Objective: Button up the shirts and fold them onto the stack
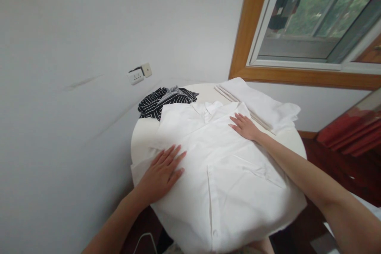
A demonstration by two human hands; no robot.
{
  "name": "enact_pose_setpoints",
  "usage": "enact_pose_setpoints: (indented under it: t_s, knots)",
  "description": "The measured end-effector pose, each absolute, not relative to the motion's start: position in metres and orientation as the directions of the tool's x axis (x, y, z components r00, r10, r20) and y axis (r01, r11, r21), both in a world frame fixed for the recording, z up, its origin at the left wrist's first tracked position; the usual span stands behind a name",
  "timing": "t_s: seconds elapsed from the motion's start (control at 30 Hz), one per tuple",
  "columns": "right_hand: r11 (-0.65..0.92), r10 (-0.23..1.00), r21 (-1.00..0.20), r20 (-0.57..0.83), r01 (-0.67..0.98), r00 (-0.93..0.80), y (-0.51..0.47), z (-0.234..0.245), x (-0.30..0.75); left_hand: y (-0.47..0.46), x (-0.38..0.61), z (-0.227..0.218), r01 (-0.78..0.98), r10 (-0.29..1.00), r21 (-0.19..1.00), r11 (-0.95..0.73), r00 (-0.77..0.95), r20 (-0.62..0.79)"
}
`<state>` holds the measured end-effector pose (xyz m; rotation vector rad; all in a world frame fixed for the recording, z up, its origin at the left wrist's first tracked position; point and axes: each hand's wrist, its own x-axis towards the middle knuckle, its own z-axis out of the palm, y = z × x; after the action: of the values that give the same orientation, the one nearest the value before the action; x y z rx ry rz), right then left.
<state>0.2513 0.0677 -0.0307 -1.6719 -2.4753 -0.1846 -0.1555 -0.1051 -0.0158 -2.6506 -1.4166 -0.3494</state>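
Observation:
A white button-up shirt [226, 174] lies spread face up across a round white table [143, 135], its collar toward the wall. My left hand [162, 172] rests flat on the shirt's left side, fingers stretched out. Near the collar, my right hand [245, 126] lies flat on the shirt's right shoulder area, fingers extended. Neither hand holds anything.
A black-and-white striped garment [163, 101] is bunched at the table's far left. Folded white cloth [258, 105] is stacked at the far right. A wall socket [139, 73] sits on the white wall. A wood-framed window [297, 27] is at the upper right, red furniture [348, 131] below it.

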Motion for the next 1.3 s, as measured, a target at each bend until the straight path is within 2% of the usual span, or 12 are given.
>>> enact_pose_setpoints:
  t_s: [0.13,0.27,0.37,0.47,0.67,0.83,0.93,1.1,1.3]
  knots:
    - [0.386,0.895,0.024,0.235,0.922,-0.38,0.049,-0.014,0.229,-0.089,-0.132,0.012,0.773,0.737,-0.001,-0.635,0.605,0.302]
    - [0.53,0.838,-0.074,0.193,0.844,-0.51,0.025,-0.006,0.187,-0.06,-0.099,0.025,0.648,0.635,0.049,-0.76,0.724,0.269]
    - [0.552,0.833,-0.129,0.129,0.824,-0.538,0.013,-0.009,0.166,-0.047,-0.09,0.012,0.648,0.651,0.085,-0.757,0.737,0.181]
    - [0.533,0.846,-0.118,0.113,0.838,-0.522,0.01,-0.014,0.16,-0.044,-0.094,-0.003,0.65,0.656,0.093,-0.754,0.74,0.148]
    - [0.528,0.849,-0.138,0.071,0.838,-0.523,0.01,-0.009,0.161,-0.048,-0.093,-0.002,0.638,0.64,0.072,-0.766,0.747,0.18]
    - [0.561,0.827,-0.135,0.128,0.817,-0.548,0.004,-0.012,0.157,-0.052,-0.087,-0.004,0.612,0.612,0.066,-0.788,0.769,0.184]
    - [0.56,0.828,-0.133,0.115,0.818,-0.549,0.005,-0.009,0.157,-0.05,-0.087,-0.002,0.606,0.606,0.062,-0.793,0.774,0.185]
    - [0.534,0.844,-0.134,0.15,0.835,-0.515,0.013,-0.005,0.163,-0.042,-0.088,0.003,0.634,0.628,0.067,-0.77,0.735,0.255]
    - [0.506,0.859,-0.099,0.153,0.857,-0.489,0.014,-0.019,0.168,-0.044,-0.088,-0.008,0.641,0.635,0.057,-0.765,0.737,0.232]
